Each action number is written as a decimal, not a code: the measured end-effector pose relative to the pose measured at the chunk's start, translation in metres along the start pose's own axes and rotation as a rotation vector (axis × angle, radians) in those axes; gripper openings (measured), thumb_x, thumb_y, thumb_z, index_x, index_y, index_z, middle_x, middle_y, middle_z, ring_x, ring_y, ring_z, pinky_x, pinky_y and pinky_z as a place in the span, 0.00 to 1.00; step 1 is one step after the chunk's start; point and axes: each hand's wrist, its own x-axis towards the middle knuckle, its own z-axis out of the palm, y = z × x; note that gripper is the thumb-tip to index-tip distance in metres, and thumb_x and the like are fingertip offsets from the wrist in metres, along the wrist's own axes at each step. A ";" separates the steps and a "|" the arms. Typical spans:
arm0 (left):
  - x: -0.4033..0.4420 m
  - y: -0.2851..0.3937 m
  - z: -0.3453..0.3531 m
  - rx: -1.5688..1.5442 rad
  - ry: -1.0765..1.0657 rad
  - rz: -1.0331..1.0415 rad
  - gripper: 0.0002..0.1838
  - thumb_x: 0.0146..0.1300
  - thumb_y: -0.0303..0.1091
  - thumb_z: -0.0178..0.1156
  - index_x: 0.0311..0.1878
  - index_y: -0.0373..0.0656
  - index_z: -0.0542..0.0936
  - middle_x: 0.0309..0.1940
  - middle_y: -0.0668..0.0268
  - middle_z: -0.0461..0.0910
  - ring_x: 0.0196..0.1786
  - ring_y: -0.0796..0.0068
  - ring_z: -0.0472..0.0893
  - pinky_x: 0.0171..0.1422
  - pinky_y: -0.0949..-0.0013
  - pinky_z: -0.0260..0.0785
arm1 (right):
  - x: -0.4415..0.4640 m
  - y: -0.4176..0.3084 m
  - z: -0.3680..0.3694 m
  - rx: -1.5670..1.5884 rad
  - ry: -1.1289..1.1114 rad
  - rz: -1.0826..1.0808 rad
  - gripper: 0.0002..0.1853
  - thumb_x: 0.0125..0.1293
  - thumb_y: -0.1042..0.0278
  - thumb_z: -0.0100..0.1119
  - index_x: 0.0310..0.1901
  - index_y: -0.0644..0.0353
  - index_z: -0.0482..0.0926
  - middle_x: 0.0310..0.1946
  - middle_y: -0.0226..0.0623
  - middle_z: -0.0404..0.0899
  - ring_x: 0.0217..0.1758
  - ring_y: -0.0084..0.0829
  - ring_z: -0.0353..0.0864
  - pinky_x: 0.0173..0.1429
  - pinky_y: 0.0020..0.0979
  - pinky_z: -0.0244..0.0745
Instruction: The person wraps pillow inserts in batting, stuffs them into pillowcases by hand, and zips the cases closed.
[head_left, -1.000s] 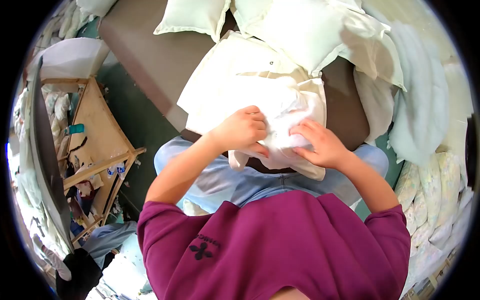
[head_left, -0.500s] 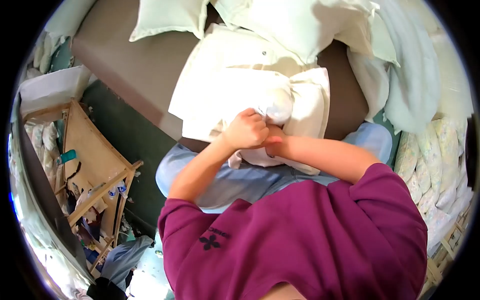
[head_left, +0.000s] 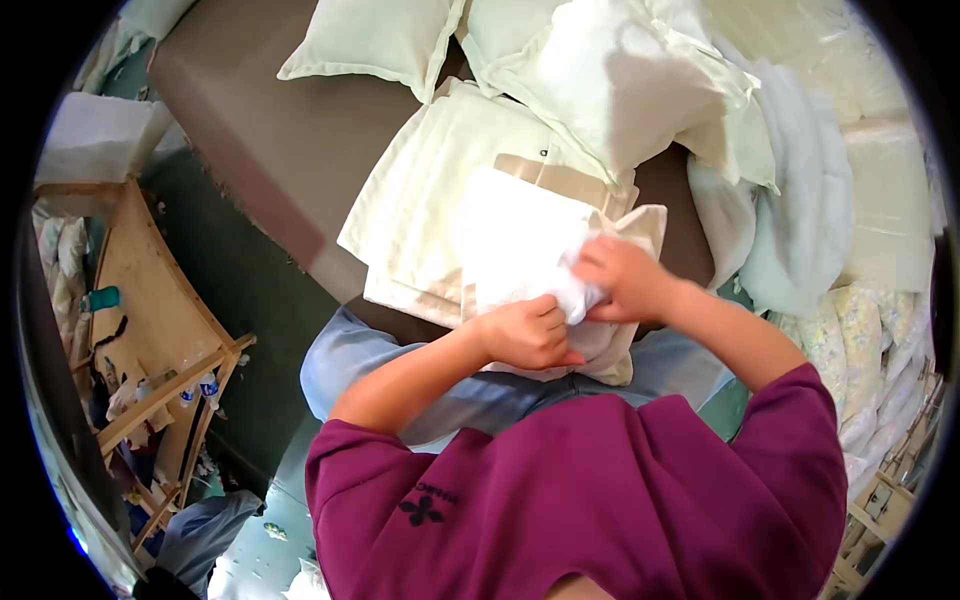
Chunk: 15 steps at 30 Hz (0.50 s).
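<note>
A stack of folded cream fabric covers [head_left: 415, 215] lies on the brown padded surface, reaching my lap. On its near part rests a white piece of cloth [head_left: 510, 235], with a crumpled, shiny white bunch [head_left: 572, 292] between my hands; I cannot tell whether that bunch is cloth or thin plastic. My right hand [head_left: 628, 282] has its fingers curled onto the bunch from the right. My left hand [head_left: 528, 332] is closed at its near left side, thumb pointing right; what lies inside those fingers is mostly hidden.
Plump pale pillows [head_left: 375, 45] lie at the far side of the brown surface [head_left: 250, 110]. To the left stands a wooden frame [head_left: 150, 290] with bottles and small items in it. White batting [head_left: 800, 190] and patterned stuffed bundles [head_left: 860, 340] are piled on the right.
My hands, crossed together at the wrists before, have come apart. The right hand has swung right and up; the left has moved slightly right and down. The rounded white bulge is now a looser crumple.
</note>
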 end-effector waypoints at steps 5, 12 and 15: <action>-0.008 0.000 0.000 0.044 0.013 -0.076 0.24 0.54 0.44 0.67 0.12 0.49 0.66 0.12 0.72 0.61 0.19 0.72 0.65 0.28 0.71 0.56 | 0.007 -0.008 0.102 -0.141 0.260 0.180 0.19 0.46 0.66 0.62 0.42 0.63 0.78 0.40 0.41 0.74 0.39 0.44 0.73 0.43 0.39 0.71; 0.023 -0.020 0.025 -0.107 0.207 -0.177 0.23 0.50 0.39 0.70 0.11 0.48 0.65 0.12 0.70 0.64 0.19 0.71 0.67 0.28 0.70 0.60 | 0.073 0.067 0.156 0.026 0.266 0.749 0.11 0.56 0.75 0.53 0.40 0.66 0.79 0.42 0.53 0.78 0.44 0.48 0.78 0.47 0.41 0.74; 0.025 -0.026 0.029 -0.104 0.221 -0.177 0.23 0.49 0.40 0.70 0.11 0.49 0.65 0.12 0.71 0.64 0.19 0.71 0.66 0.28 0.70 0.59 | 0.064 0.053 0.122 0.240 0.360 0.731 0.10 0.59 0.71 0.53 0.40 0.66 0.78 0.45 0.56 0.79 0.50 0.50 0.78 0.52 0.45 0.73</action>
